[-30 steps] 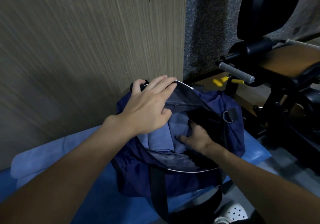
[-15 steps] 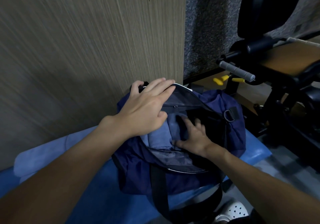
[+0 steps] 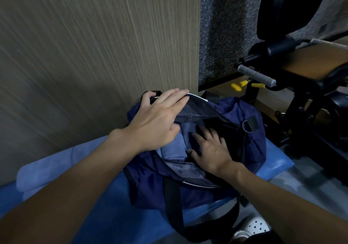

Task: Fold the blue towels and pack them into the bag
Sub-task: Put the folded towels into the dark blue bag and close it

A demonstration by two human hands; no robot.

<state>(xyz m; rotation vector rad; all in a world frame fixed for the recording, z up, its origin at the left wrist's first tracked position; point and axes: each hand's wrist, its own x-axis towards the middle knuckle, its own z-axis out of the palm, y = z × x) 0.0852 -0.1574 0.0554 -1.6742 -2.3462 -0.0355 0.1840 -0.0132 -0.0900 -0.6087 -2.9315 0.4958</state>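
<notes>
Well, at the left a loose towel (image 3: 47, 168) lies on the blue bench (image 3: 273, 160), outside the bag (image 3: 254, 111). The left hand (image 3: 160, 119) lies flat and open on the bag's far rim. Just under it, inside the bag, a rolled towel (image 3: 173, 147) points away from the person. The right hand (image 3: 212, 151) is nearest, open, fingers spread, pressing down beside the roll. I think the dark free room is to its right.
</notes>
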